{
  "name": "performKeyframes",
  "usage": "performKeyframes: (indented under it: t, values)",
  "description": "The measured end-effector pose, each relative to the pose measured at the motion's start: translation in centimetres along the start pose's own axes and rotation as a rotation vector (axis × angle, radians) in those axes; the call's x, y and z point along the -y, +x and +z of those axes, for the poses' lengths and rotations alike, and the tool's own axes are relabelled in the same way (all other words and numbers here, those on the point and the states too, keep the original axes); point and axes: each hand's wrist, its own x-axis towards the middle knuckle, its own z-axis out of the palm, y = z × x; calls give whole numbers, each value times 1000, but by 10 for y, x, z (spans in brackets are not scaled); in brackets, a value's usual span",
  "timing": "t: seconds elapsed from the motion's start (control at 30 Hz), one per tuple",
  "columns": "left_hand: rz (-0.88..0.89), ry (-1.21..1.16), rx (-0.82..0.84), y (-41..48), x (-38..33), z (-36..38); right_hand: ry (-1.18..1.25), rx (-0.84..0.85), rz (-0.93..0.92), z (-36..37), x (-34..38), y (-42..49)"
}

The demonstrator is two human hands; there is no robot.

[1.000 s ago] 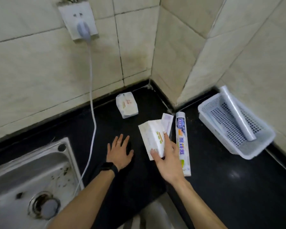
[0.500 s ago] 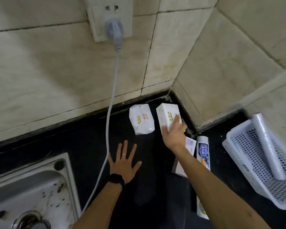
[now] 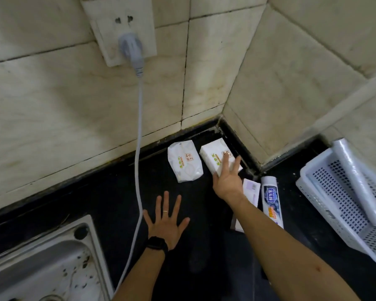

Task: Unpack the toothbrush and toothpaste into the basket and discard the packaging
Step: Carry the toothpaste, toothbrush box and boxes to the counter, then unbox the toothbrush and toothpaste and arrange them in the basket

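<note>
A long toothpaste box (image 3: 270, 203), white with blue print, lies on the black counter (image 3: 96, 203) to the right of my right forearm. A flat white and purple package (image 3: 251, 189), probably the toothbrush, lies beside it, partly hidden under my arm. The white perforated basket (image 3: 303, 187) sits tilted at the right edge, apart from both. My right hand (image 3: 228, 181) reaches into the wall corner, its fingers spread flat on a white tissue pack (image 3: 213, 154) that rests on the counter. My left hand (image 3: 165, 222) lies flat on the counter with splayed fingers, holding nothing.
A second tissue pack (image 3: 183, 162) lies just left of the first. A clear plastic roll (image 3: 358, 181) leans inside the basket. A grey cable (image 3: 138, 127) hangs from the wall socket (image 3: 117, 29) to the counter by my left hand. A steel sink (image 3: 41, 261) fills the lower left.
My right hand carried the tissue pack away from the toothpaste box to the wall corner and set it beside the other pack. My left hand stayed flat on the counter.
</note>
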Motion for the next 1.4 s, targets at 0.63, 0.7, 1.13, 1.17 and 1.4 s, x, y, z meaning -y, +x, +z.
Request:
performKeyframes:
  t: [0.63,0.7,1.13,1.17,1.4]
  values:
    - [141,-362,-32,-31,-194,-17,436,-188,115,-32,-230,-204]
    - [108,-371,25,-30,-205,-14,386,-155,205,-8,-260,-215]
    - [-79,-741,11,-83,-211,-18,94,166,202,49,-319,-248]
    - [-26,-743,22,-95,-216,-18,126,199,206,41,-317,-248]
    - [479,-455,68,-162,-274,-24,1412,24,267,-81,-303,-283]
